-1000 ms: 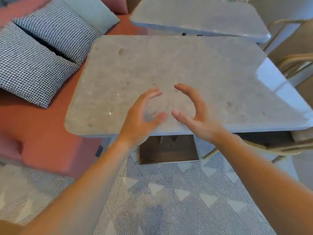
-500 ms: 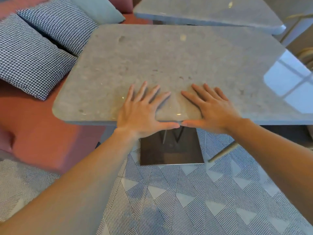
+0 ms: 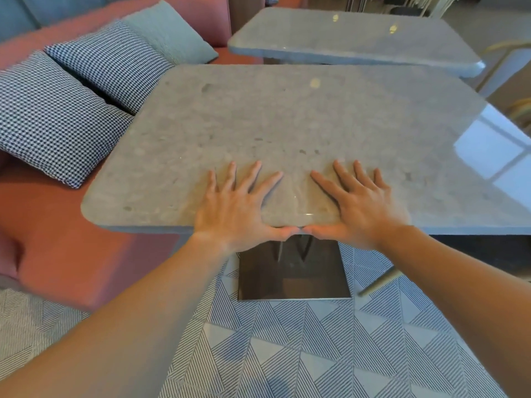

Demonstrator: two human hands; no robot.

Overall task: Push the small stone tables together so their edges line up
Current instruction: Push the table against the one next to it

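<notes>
Since one second ago my two hands have dropped from a curled hover onto the near stone table (image 3: 287, 116), and they now lie flat on it as they did half a second ago. I see the left hand (image 3: 232, 208) and the right hand (image 3: 365, 208) side by side at the middle of the table's near edge, palms down, fingers straight and spread, pressing on the slab. Both thumbs run along that edge, their tips almost meeting. The far stone table (image 3: 359, 35) stands beyond the near one and is offset to the right, so the side edges do not line up; I cannot tell whether the two slabs touch. A dark square base plate (image 3: 293, 277) sits under the near table on the patterned rug (image 3: 287, 354). To the left, two houndstooth cushions (image 3: 48, 119) and a teal cushion (image 3: 169, 35) lie on the red sofa (image 3: 57, 239).
</notes>
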